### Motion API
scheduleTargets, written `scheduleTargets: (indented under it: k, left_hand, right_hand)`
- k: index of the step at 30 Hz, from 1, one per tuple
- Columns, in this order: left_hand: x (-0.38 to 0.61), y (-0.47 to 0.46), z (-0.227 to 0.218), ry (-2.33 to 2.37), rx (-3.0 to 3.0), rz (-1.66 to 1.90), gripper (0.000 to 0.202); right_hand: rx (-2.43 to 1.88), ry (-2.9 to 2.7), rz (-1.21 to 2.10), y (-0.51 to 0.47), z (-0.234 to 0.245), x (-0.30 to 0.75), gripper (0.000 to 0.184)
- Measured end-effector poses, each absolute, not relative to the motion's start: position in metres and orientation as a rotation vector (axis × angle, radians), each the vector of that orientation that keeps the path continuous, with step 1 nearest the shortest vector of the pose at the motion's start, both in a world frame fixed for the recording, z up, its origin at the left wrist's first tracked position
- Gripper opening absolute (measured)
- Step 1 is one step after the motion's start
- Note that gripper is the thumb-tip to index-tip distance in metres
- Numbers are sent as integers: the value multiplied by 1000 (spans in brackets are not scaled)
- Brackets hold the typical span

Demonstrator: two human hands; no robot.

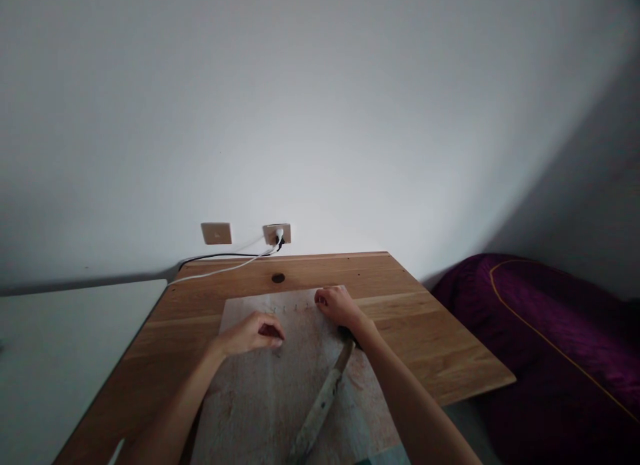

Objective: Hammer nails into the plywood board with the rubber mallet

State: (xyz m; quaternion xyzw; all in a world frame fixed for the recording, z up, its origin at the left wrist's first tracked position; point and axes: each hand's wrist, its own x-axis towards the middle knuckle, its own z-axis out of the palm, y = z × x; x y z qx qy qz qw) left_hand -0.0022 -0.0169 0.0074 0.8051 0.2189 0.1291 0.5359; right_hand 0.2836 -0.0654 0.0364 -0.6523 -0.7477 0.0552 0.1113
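A pale sheet (280, 391), stained reddish-brown, lies flat on a wooden table (440, 348). My left hand (255, 333) rests on the sheet left of centre with its fingers curled, pinching something too small to name. My right hand (339, 305) sits at the sheet's far right corner, fingers bent down onto a row of small dark marks or pins (290, 307) along the far edge. A long worn knife-like tool (323, 401) lies diagonally on the sheet, partly under my right forearm.
A round dark hole (278, 277) is in the table near its far edge. Two wall plates (217, 233) sit above it, with white and black cables (225, 263) plugged in. A white surface (75, 345) adjoins on the left, and a purple cushion (545, 345) on the right.
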Motion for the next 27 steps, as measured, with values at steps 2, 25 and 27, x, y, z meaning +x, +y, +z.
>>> scheduleTargets:
  k: [2,25,27]
  left_hand:
    - [-2,-18,8,548,1867,305,35]
    - [5,-5,-14,942,2106,923,26]
    - [5,-5,-20,925,2183,940,26]
  right_hand:
    - [-1905,-2195,160,-66,36,284,26]
    - [-1863,-2190,110,-65,32,285,24]
    - [-1884,-2187,98,-65,33,284,22]
